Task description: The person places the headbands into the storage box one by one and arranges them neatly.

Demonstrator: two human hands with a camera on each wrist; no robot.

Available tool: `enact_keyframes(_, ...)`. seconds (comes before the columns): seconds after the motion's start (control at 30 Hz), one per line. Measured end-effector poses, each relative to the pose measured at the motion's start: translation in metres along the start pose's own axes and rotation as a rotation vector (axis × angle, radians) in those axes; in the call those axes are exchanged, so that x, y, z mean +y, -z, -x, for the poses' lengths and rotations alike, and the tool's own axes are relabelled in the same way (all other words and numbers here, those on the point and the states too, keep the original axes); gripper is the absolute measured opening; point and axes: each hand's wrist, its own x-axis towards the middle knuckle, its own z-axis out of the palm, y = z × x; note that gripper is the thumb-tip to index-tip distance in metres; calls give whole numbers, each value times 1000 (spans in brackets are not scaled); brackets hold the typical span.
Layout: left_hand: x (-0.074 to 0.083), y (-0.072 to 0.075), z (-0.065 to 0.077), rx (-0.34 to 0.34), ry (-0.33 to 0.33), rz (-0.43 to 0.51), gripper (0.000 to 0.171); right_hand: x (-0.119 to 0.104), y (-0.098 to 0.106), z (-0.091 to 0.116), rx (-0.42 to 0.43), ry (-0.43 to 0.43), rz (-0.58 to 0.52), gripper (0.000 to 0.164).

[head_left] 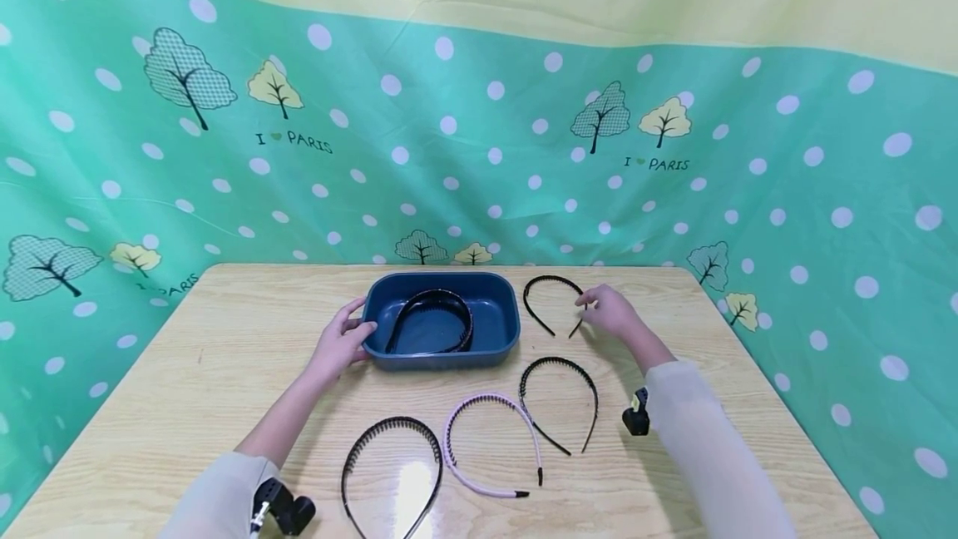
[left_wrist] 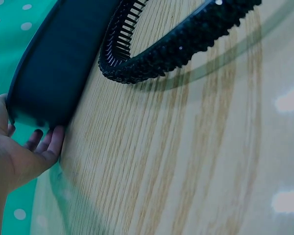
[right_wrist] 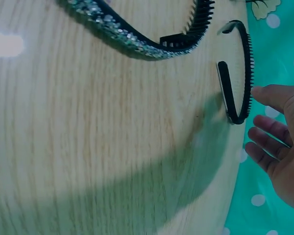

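Note:
My left hand (head_left: 340,348) grips the left end of a dark blue rectangular tub (head_left: 441,362), thumb over the rim and fingers along the outside. Inside the tub lie black headbands (head_left: 468,316), overlapping each other. At the tub's right, my right hand (head_left: 609,313) reaches over a thin black headband (head_left: 554,278) that lies with its ends toward me. In the right wrist view a fingertip is right at this headband's toothed edge (right_wrist: 248,58), while the other fingers are spread and loosely bent.
Nearer me on the wooden table (head_left: 247,356) lie a glittery black headband (head_left: 557,360), a lilac headband (head_left: 490,396) and a beaded black headband (head_left: 397,420). A green dotted cloth (head_left: 479,181) hangs behind the table.

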Motion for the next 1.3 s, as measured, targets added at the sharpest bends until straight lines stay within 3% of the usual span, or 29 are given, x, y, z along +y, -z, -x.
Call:
enact_keyframes(0.33,-10,1,-5,16,-33,-7,59,-4,-12,-2,-13,75,91,22)
enact_keyframes(0.83,-10,0,-5,22,-38,6,59,-8,-17,2,-42,116,170,21)
enact_keyframes(1.07,-12,1,-7,30,-40,0,59,-8,-19,2,-56,158,258,29)
enact_keyframes(1.3,-12,1,-7,30,-42,-2,58,-10,-21,2,-59,176,286,18)
